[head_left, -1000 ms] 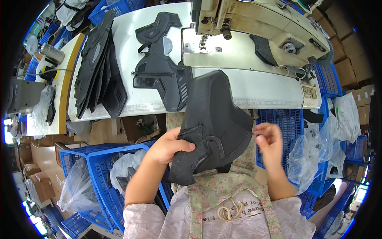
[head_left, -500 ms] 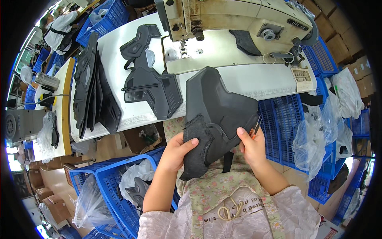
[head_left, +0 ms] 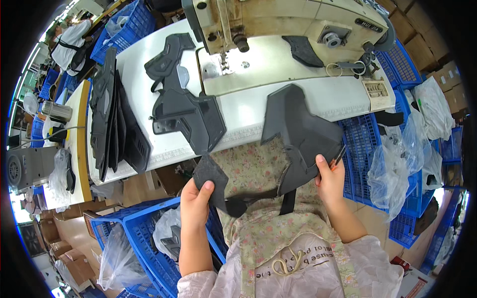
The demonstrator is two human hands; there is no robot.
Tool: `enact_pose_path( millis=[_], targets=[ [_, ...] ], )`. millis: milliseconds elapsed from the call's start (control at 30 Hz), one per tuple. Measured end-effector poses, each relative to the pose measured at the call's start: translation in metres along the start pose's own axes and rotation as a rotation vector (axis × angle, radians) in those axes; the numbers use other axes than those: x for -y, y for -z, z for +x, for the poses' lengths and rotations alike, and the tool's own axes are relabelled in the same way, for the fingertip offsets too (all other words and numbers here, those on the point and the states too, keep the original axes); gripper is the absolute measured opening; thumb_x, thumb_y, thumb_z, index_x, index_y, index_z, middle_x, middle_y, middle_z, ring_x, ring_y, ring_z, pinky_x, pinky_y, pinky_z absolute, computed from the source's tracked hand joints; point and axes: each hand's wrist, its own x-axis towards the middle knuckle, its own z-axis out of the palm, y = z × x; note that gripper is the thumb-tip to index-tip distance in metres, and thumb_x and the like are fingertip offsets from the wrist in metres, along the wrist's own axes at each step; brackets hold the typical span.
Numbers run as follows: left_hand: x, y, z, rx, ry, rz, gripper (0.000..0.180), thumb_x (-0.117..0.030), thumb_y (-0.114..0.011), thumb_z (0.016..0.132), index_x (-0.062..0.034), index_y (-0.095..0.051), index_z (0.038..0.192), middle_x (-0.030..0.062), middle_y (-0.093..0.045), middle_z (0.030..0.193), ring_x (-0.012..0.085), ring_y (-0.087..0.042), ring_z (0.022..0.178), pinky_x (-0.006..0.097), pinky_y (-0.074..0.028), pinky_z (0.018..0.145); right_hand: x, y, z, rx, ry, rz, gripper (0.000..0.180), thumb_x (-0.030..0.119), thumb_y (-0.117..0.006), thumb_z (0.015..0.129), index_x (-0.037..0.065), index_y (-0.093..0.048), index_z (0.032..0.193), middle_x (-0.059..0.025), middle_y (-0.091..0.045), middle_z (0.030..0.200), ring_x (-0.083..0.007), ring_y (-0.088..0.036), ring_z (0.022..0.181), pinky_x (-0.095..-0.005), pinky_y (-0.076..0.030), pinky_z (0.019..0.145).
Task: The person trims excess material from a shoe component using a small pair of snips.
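My right hand [head_left: 330, 183] is closed on the right edge of a large black moulded panel [head_left: 304, 121], held up in front of the sewing machine. Small scissors [head_left: 340, 156] with orange handles are tucked in the same hand. My left hand [head_left: 195, 202] pinches a black offcut piece [head_left: 210, 175] between thumb and fingers. That piece stands away from the panel's left side, and a narrow dark strip at the bottom still links the two. A ragged edge shows on the panel. My flowered apron [head_left: 248, 166] shows through the gap.
The sewing machine [head_left: 293, 22] stands on a white table [head_left: 241, 111]. A sewn black part [head_left: 191, 116] and a stack of black panels [head_left: 110, 119] lie to the left. A small black piece [head_left: 302, 51] rests on the machine bed. Blue crates [head_left: 134, 231] flank me.
My left hand has pulled the offcut piece left and down from the panel, opening a wide gap. My right hand has shifted right with the panel and scissors.
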Motion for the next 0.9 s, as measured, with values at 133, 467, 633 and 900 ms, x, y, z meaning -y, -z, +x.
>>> enact_pose_path(
  millis=[133,467,633,900],
  targets=[
    [0.015,0.003,0.006,-0.109,-0.029,-0.211,0.033,-0.014,-0.056,0.092,0.0028,-0.051,0.119,0.0087,-0.061,0.109,0.0183,-0.058,0.100,0.031,-0.042,0.093,-0.002,-0.001,-0.006,-0.005,-0.048,0.001,0.023,0.020,-0.060,0.090,0.004,-0.053,0.106,0.0003,-0.057,0.074,-0.0043,-0.045,0.047,-0.0191,-0.033,0.038],
    [-0.007,0.026,0.011,-0.369,-0.096,-0.384,0.025,-0.029,-0.053,0.095,-0.0083,-0.048,0.081,-0.0014,-0.037,0.063,0.0077,-0.030,0.051,0.024,-0.025,0.043,-0.014,0.028,0.002,-0.061,-0.034,-0.153,0.032,0.025,-0.062,0.089,0.004,-0.052,0.111,0.0003,-0.057,0.077,-0.0038,-0.045,0.048,-0.0181,-0.035,0.039],
    [0.014,0.014,0.012,-0.492,-0.150,-0.251,0.021,-0.028,-0.052,0.095,-0.0081,-0.057,0.097,0.0010,-0.059,0.083,0.0113,-0.052,0.066,0.025,-0.044,0.057,-0.028,0.023,0.010,0.041,-0.033,-0.101,0.035,0.024,-0.062,0.088,0.005,-0.051,0.115,0.0003,-0.057,0.082,-0.0039,-0.048,0.051,-0.0183,-0.036,0.039],
    [0.026,-0.010,0.009,-0.209,-0.071,-0.394,0.031,-0.023,-0.044,0.097,-0.0048,-0.049,0.123,0.0094,-0.059,0.116,0.0204,-0.060,0.100,0.036,-0.047,0.088,-0.035,0.028,0.038,0.197,-0.080,-0.638,0.040,0.038,-0.059,0.090,-0.001,-0.057,0.101,-0.0001,-0.054,0.068,-0.0082,-0.047,0.059,-0.0244,-0.038,0.053]
  ],
)
